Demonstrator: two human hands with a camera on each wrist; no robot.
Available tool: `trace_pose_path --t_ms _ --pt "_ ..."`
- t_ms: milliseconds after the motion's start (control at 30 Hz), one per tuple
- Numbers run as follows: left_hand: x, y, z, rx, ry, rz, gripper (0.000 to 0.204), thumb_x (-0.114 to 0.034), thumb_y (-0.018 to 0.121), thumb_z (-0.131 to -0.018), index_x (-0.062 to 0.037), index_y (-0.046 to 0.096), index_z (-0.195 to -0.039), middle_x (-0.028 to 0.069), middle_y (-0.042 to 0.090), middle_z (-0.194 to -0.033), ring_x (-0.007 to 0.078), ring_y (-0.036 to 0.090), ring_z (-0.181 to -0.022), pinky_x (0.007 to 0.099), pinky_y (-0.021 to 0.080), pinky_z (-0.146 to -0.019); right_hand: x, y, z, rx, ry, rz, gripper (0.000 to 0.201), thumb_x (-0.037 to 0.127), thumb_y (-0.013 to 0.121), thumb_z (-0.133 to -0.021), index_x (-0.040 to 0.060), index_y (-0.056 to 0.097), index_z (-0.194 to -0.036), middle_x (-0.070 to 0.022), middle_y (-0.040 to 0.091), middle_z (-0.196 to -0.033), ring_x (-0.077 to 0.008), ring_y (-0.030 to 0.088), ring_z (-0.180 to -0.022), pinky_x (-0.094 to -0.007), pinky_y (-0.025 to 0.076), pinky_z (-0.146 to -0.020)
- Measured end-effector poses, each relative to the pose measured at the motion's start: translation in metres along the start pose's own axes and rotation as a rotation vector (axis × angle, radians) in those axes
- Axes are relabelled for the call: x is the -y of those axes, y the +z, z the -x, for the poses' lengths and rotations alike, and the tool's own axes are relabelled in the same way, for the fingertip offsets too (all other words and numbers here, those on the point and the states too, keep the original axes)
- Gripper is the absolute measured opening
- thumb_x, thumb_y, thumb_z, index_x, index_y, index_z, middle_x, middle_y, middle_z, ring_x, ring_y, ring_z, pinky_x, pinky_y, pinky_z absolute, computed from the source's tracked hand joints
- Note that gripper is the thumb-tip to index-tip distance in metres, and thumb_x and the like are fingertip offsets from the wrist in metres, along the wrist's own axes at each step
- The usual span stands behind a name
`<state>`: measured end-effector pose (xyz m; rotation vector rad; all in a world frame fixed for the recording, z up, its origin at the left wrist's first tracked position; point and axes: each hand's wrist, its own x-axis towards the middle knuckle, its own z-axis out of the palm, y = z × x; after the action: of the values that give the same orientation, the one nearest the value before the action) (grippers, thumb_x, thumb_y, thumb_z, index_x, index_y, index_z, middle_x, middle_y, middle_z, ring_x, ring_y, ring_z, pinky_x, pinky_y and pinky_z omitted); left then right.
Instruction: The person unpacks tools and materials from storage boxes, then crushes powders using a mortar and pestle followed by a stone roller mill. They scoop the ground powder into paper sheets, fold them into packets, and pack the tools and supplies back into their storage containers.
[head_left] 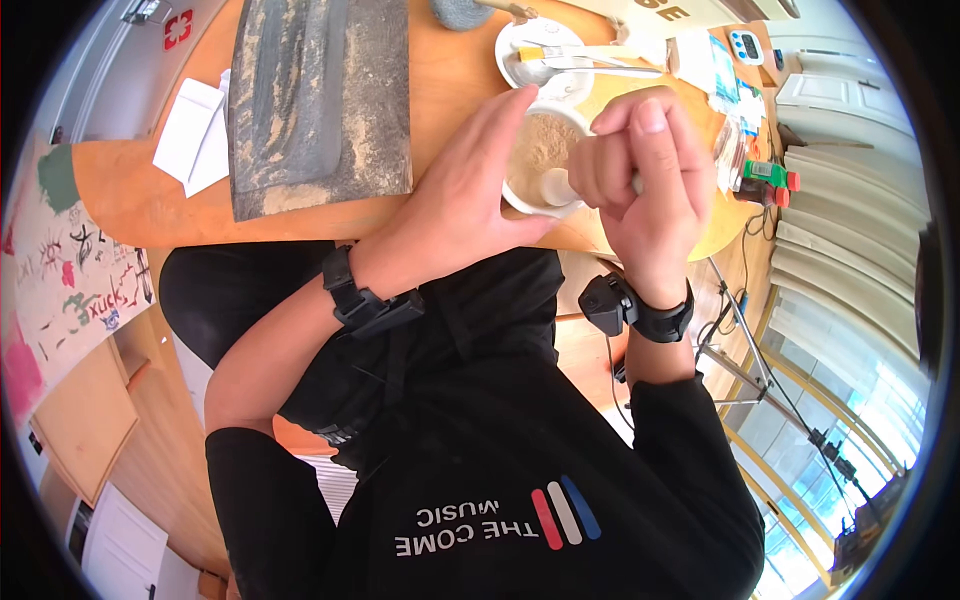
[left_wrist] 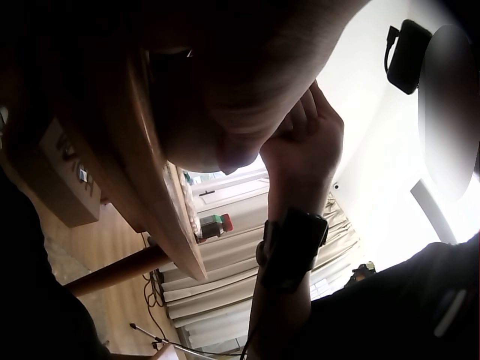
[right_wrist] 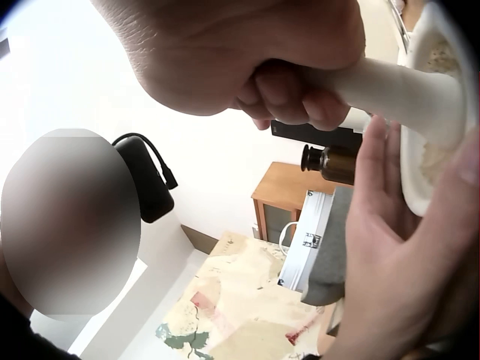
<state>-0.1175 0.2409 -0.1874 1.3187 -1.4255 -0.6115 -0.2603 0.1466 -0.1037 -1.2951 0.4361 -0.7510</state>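
Note:
A white mortar (right_wrist: 412, 184) holding tan powder (head_left: 546, 138) stands near the table's front edge. My right hand (head_left: 645, 170) grips a white pestle (right_wrist: 416, 94) in curled fingers, its rounded end down in the powder. In the head view the fist hides most of the handle. On the mortar's left side rests my left hand (head_left: 465, 190), its fingers straight along the wall and the thumb spread across the near side. The left wrist view shows that hand dark and close up, with the right hand (left_wrist: 304, 146) raised beyond it.
Left of the mortar lies a dark stone slab (head_left: 375, 120) streaked with tan powder, beside folded white paper (head_left: 192, 135). Behind the mortar, a white dish (head_left: 508, 45) bears a yellow brush (head_left: 585, 52) and a metal spoon (head_left: 530, 72). Red-capped bottles (head_left: 768, 182) stand at the right.

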Motion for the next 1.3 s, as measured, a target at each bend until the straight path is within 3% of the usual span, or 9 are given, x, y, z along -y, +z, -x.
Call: trace_pose_path --t_ms 67,133,267,333,600,800,867,933,1300 --pt "-0.002 -0.001 0.001 0.01 -0.005 0.008 0.102 -0.017 0.09 -0.074 -0.001 0.033 -0.156 0.023 0.045 -0.152 0.0394 0.046 -0.142 0.0451 0.041 -0.116 -0.009 0.006 0.0 -0.013 0.104 0.167 0.027 0.019 0.049 -0.111 0.0011 0.063 -0.097 0.0056 0.043 -0.062 -0.0028 0.034 -0.055 -0.0241 0.026 -0.051" --pt "-0.003 -0.004 -0.002 0.029 0.034 -0.008 0.1 -0.016 0.087 -0.076 0.0046 0.029 -0.155 0.0279 0.043 -0.15 0.0419 0.045 -0.141 0.0459 0.041 -0.116 -0.001 0.005 0.002 -0.095 0.014 0.192 0.027 0.02 0.049 -0.111 0.0011 0.063 -0.097 0.0056 0.043 -0.062 -0.003 0.035 -0.055 -0.0241 0.026 -0.051" --pt "-0.001 -0.001 0.0 0.024 -0.03 0.046 0.103 -0.017 0.09 -0.074 -0.0009 0.031 -0.157 0.0243 0.043 -0.152 0.0401 0.046 -0.142 0.0457 0.041 -0.115 -0.011 0.0 0.0 -0.057 0.009 0.296 0.028 0.019 0.048 -0.112 0.0009 0.063 -0.097 0.0057 0.043 -0.061 -0.003 0.035 -0.055 -0.0244 0.026 -0.051" --pt "-0.001 -0.003 0.0 0.024 -0.015 0.039 0.103 -0.018 0.089 -0.075 -0.0009 0.03 -0.157 0.0246 0.043 -0.151 0.0404 0.046 -0.142 0.0457 0.041 -0.115 -0.01 -0.006 -0.002 -0.048 -0.187 0.2 0.029 0.018 0.046 -0.112 -0.0001 0.062 -0.097 0.0056 0.043 -0.061 -0.0029 0.034 -0.053 -0.0244 0.026 -0.049" --pt "-0.002 -0.002 0.0 0.016 0.016 0.041 0.103 -0.019 0.089 -0.075 -0.001 0.03 -0.157 0.0247 0.043 -0.151 0.0405 0.046 -0.141 0.0457 0.041 -0.116 -0.028 -0.004 -0.013 -0.068 -0.301 0.38 0.028 0.016 0.038 -0.113 -0.0042 0.056 -0.103 0.0007 0.036 -0.055 -0.0099 0.032 -0.048 -0.0304 0.031 -0.049" --pt "-0.002 -0.002 -0.002 0.006 0.006 0.05 0.105 -0.02 0.091 -0.073 -0.0016 0.031 -0.157 0.0251 0.044 -0.152 0.0406 0.046 -0.142 0.0459 0.041 -0.116 -0.039 0.002 -0.022 -0.069 -0.382 0.351 0.029 0.017 0.037 -0.113 -0.0039 0.055 -0.102 0.0001 0.036 -0.055 -0.0099 0.031 -0.048 -0.0309 0.03 -0.049" --pt "-0.003 -0.003 0.0 0.005 -0.007 0.045 0.106 -0.021 0.091 -0.072 -0.0017 0.031 -0.157 0.0252 0.044 -0.152 0.0407 0.046 -0.142 0.046 0.041 -0.116 -0.041 0.005 -0.021 -0.2 -0.423 0.352 0.029 0.017 0.037 -0.113 -0.0033 0.054 -0.102 -0.0005 0.035 -0.054 -0.0102 0.03 -0.047 -0.0319 0.03 -0.048" --pt "-0.004 -0.003 -0.001 -0.009 0.041 0.0 0.102 -0.014 0.089 -0.072 0.0075 0.031 -0.152 0.0277 0.045 -0.147 0.0427 0.05 -0.135 0.0448 0.045 -0.112 -0.042 0.008 -0.022 -0.199 -0.44 0.289 0.029 0.017 0.037 -0.113 -0.0031 0.054 -0.102 -0.0006 0.034 -0.054 -0.0106 0.03 -0.047 -0.0323 0.03 -0.048" --pt "0.0 -0.003 -0.001 -0.02 0.059 0.002 0.104 -0.012 0.089 -0.071 0.0063 0.029 -0.154 0.0277 0.044 -0.148 0.0434 0.049 -0.136 0.0455 0.044 -0.112 -0.035 0.019 -0.013 -0.098 -0.395 0.076 0.03 0.018 0.033 -0.113 -0.0032 0.053 -0.106 -0.0005 0.032 -0.052 -0.0115 0.027 -0.043 -0.0337 0.028 -0.046"
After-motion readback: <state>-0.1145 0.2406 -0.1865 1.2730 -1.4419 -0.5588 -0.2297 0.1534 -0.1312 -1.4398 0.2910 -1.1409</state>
